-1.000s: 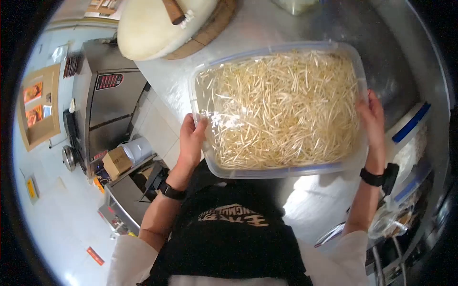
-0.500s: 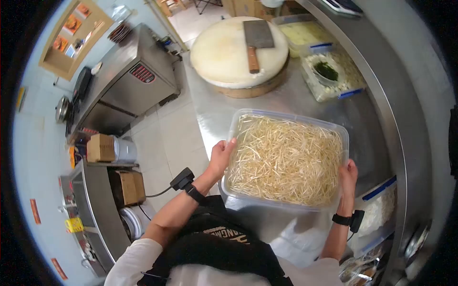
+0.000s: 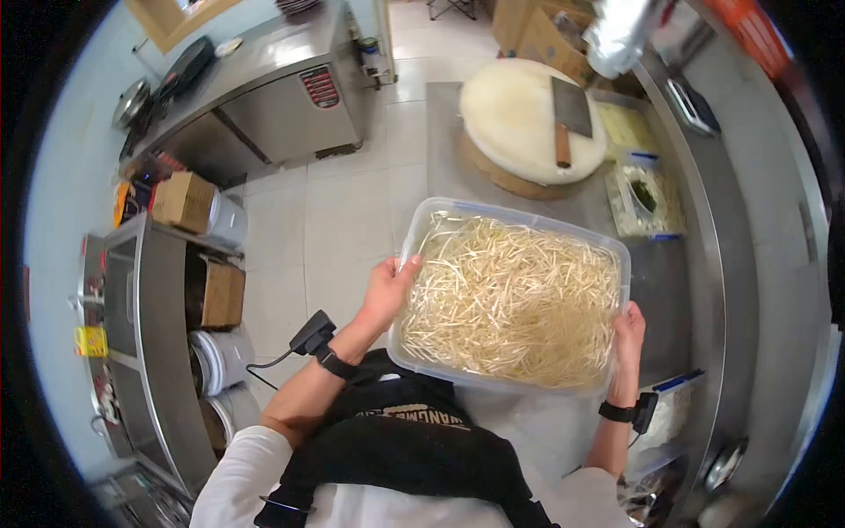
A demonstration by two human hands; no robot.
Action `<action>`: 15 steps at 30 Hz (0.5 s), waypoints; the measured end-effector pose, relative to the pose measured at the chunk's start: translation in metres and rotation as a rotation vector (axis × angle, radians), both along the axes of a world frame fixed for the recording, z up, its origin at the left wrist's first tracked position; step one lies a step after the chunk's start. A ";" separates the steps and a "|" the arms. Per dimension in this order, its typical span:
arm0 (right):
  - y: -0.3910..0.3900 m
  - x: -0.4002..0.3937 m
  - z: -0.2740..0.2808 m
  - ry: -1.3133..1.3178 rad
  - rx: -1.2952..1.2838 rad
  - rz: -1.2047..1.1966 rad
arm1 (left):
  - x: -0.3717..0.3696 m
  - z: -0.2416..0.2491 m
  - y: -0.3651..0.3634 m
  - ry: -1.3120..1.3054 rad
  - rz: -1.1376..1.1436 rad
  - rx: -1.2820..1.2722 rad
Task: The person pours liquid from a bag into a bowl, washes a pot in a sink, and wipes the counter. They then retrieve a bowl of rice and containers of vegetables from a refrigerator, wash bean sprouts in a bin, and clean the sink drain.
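Gripping a clear plastic tub point(image 3: 519, 220) by its two short ends, both hands are closed on the rim. The left hand point(image 3: 387, 295) is clamped on the left end, with the thumb hooked over the edge and the fingers hidden underneath. The right hand point(image 3: 628, 330) is clamped on the right end near the front corner, with the fingers laid up the outside wall. A black band is worn on each wrist, and a small black device with a cable is fastened beside the left one.

The tub is filled nearly to the top with pale bean sprouts point(image 3: 510, 299). It is held level in front of the chest, over the near end of a long steel counter point(image 3: 704, 264), with its left end reaching out past the counter's edge above the tiled floor point(image 3: 334, 229). Whether its base touches the counter cannot be told.

Farther along the counter, well apart from the tub, a round white chopping block point(image 3: 519, 119) is set, and a cleaver point(image 3: 568, 114) is laid flat on it. Just to the right of the block, a smaller tub point(image 3: 647, 198) of pale and green food is placed. Across the floor, a steel cabinet point(image 3: 290, 97) and cardboard boxes point(image 3: 185, 201) are seen.
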State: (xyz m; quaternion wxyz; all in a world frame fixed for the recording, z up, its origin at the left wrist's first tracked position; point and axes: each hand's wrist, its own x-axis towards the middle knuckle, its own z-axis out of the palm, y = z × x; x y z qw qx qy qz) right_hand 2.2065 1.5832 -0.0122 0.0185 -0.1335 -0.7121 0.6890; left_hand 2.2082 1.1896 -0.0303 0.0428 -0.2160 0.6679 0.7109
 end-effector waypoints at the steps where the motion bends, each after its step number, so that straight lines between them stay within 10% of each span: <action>1: -0.021 0.003 0.006 -0.018 0.015 0.029 | 0.010 0.003 -0.024 0.006 0.020 0.048; 15: -0.354 -0.061 0.033 0.133 0.121 0.712 | 0.180 0.030 -0.294 -0.052 0.522 -0.042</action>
